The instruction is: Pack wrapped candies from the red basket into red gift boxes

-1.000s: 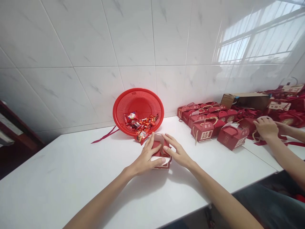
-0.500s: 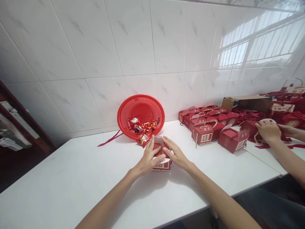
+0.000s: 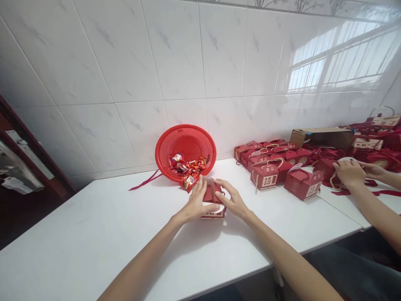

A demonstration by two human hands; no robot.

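Note:
A small red gift box [image 3: 212,215] with a cream label on its front stands on the white table [image 3: 109,234]. My left hand [image 3: 199,200] grips its left side, the thumb across the pale front flap. On the other side my right hand [image 3: 230,198] holds the right edge, fingers on the top flaps. The two red inner flaps lie nearly together, with a narrow gap between them. Right behind the box, a red plastic basket [image 3: 163,146] tilts against the wall, with wrapped candies [image 3: 188,167] in it and some spilling over its front rim.
Several finished-looking red boxes [image 3: 266,175] with rope handles stand in a group to the right. Behind them is an open cardboard box [image 3: 322,136]. A co-worker's hands [image 3: 351,173] handle another red box at far right. A dark red ribbon [image 3: 144,180] lies left of the basket.
The two inner flaps have come closer together, narrowing the opening in the box. My right fingers have shifted slightly on the top. The camera view has tilted a little.

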